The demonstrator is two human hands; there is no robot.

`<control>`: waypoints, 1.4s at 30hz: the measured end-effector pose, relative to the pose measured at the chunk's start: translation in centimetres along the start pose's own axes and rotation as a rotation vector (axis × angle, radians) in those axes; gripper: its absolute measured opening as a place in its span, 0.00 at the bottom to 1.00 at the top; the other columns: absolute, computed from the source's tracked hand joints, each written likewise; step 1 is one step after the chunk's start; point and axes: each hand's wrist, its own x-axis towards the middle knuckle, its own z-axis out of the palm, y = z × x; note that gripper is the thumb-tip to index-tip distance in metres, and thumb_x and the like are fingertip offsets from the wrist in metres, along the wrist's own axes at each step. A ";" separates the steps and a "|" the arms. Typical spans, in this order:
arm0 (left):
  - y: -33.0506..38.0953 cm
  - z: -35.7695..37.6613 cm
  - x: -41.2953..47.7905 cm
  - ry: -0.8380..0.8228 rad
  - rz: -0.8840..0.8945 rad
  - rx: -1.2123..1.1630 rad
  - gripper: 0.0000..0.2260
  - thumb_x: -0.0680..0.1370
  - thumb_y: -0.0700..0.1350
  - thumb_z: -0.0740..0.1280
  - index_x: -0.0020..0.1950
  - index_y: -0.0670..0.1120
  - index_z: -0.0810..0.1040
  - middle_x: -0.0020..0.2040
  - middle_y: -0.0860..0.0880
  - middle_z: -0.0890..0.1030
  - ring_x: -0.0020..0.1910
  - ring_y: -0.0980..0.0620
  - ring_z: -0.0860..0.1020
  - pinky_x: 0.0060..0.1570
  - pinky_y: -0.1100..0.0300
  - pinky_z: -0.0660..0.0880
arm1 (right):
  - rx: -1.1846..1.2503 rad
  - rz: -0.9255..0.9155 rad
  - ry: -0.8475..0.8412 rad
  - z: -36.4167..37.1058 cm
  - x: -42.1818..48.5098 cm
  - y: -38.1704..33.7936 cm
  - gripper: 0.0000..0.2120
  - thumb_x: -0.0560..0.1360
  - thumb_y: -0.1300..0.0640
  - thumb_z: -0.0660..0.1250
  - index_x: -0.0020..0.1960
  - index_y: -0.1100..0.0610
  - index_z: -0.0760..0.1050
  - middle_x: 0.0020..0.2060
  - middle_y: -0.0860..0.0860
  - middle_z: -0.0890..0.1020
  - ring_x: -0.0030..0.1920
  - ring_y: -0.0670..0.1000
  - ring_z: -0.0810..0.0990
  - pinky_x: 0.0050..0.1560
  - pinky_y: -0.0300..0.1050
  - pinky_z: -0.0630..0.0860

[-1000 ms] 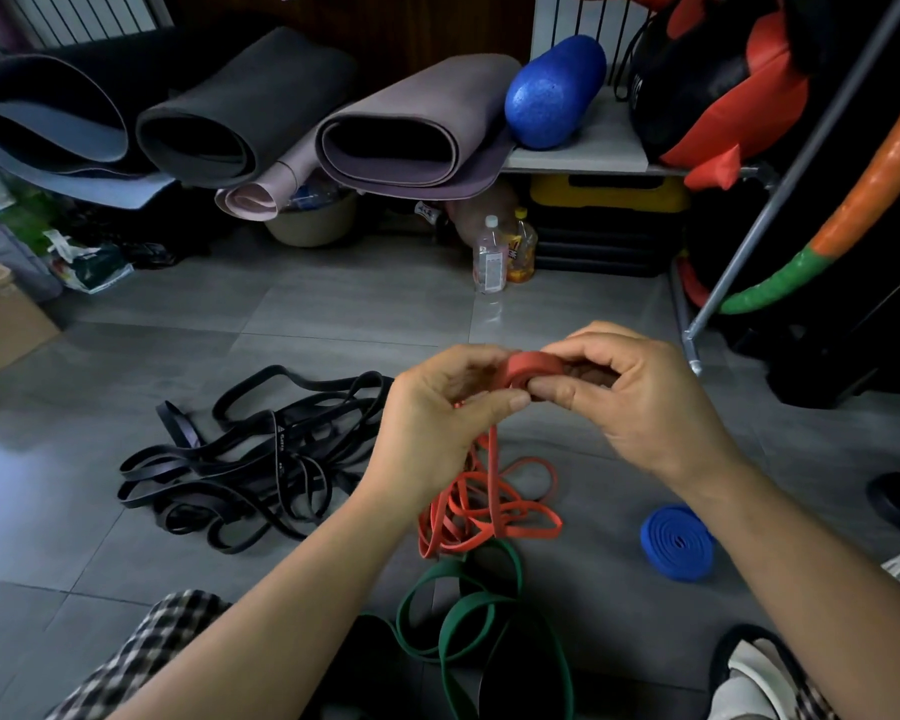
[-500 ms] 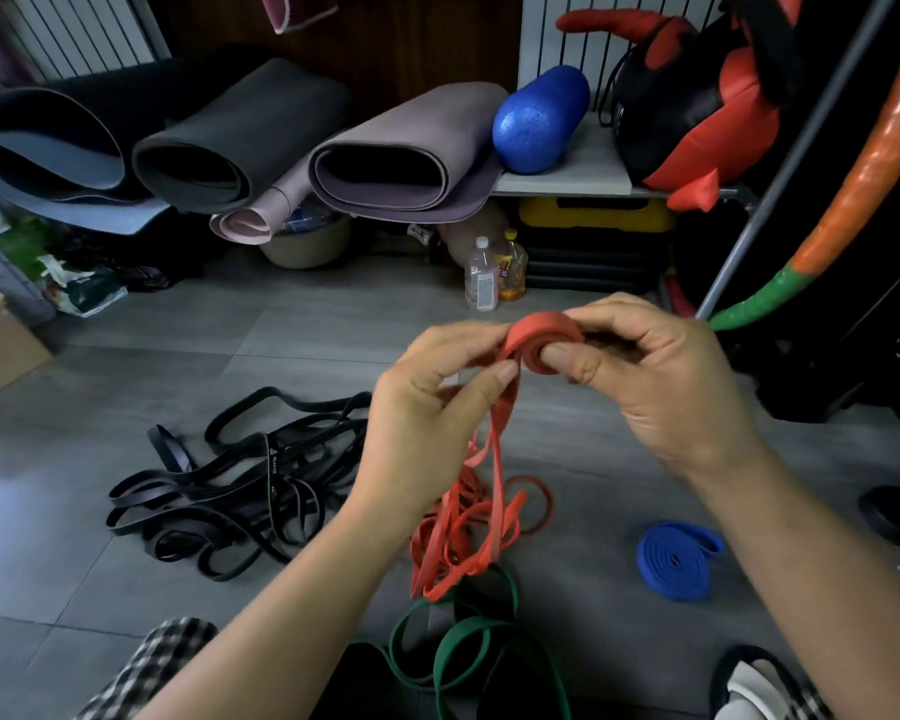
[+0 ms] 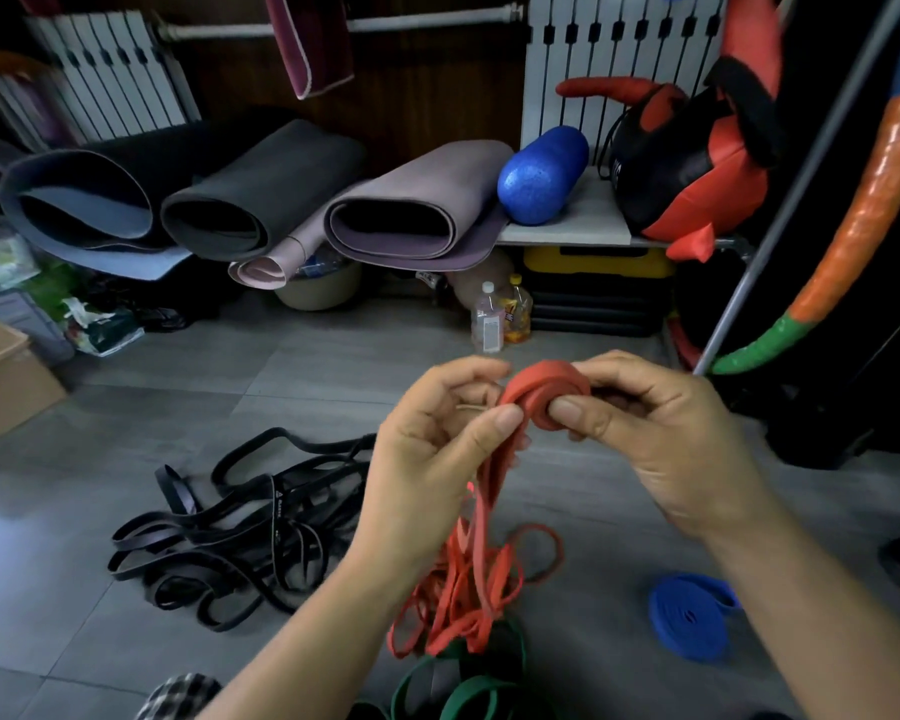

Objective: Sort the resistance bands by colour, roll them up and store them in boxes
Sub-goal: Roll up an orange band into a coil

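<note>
A red resistance band (image 3: 536, 394) is partly wound into a small coil held in mid-air. My right hand (image 3: 666, 439) grips the coil, thumb pressed on its face. My left hand (image 3: 437, 449) pinches the band's strands just left of and below the coil. The rest of the red band (image 3: 468, 579) hangs down to a loose red heap on the floor. A tangle of black bands (image 3: 240, 532) lies on the floor to the left. Green bands (image 3: 468, 688) lie at the bottom edge. A rolled blue band (image 3: 689, 618) sits on the floor at the right.
A cardboard box (image 3: 1, 381) stands at the far left. Rolled mats (image 3: 261, 205) and a blue foam roller (image 3: 541, 174) lie at the back. Two bottles (image 3: 500, 317) stand on the grey tiled floor (image 3: 126, 407). A metal pole (image 3: 780, 210) slants at the right.
Both hands have risen with the red coil, and more of the band has lifted off the floor. The coil has turned and grown a little. The camera has tilted upward.
</note>
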 end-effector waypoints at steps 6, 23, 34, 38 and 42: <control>-1.3 0.4 -0.7 0.100 -0.128 -0.042 0.09 0.63 0.42 0.71 0.42 0.47 0.82 0.36 0.46 0.84 0.35 0.52 0.81 0.39 0.62 0.79 | 0.085 0.161 0.075 0.9 -0.6 0.9 0.10 0.60 0.58 0.70 0.42 0.56 0.80 0.31 0.46 0.82 0.31 0.40 0.78 0.34 0.31 0.74; -1.8 -1.4 0.2 -0.111 -0.126 0.574 0.11 0.71 0.38 0.72 0.40 0.56 0.82 0.38 0.56 0.84 0.39 0.57 0.82 0.45 0.58 0.78 | -0.493 0.140 -0.212 -0.1 -0.5 2.0 0.15 0.58 0.41 0.70 0.41 0.47 0.81 0.36 0.49 0.79 0.37 0.46 0.77 0.41 0.44 0.74; -3.1 -1.2 0.4 -0.012 -0.329 0.055 0.12 0.64 0.41 0.72 0.47 0.43 0.81 0.41 0.49 0.85 0.41 0.55 0.82 0.42 0.66 0.77 | -0.086 0.209 0.037 0.8 -0.8 2.8 0.08 0.61 0.51 0.71 0.39 0.53 0.81 0.32 0.51 0.83 0.31 0.45 0.78 0.32 0.35 0.75; -3.7 -0.5 -0.3 0.001 -0.385 -0.020 0.13 0.63 0.43 0.73 0.46 0.43 0.81 0.41 0.45 0.84 0.40 0.51 0.81 0.46 0.58 0.78 | -0.003 0.249 0.130 0.9 -0.8 2.7 0.09 0.60 0.52 0.71 0.38 0.55 0.80 0.27 0.48 0.80 0.28 0.42 0.74 0.30 0.33 0.72; -3.9 0.7 -1.2 0.073 -0.384 -0.077 0.11 0.64 0.44 0.71 0.45 0.43 0.80 0.39 0.45 0.84 0.40 0.48 0.80 0.44 0.58 0.76 | 0.081 0.292 0.199 1.9 -1.4 3.2 0.09 0.61 0.53 0.71 0.38 0.58 0.80 0.27 0.49 0.79 0.27 0.42 0.73 0.31 0.33 0.71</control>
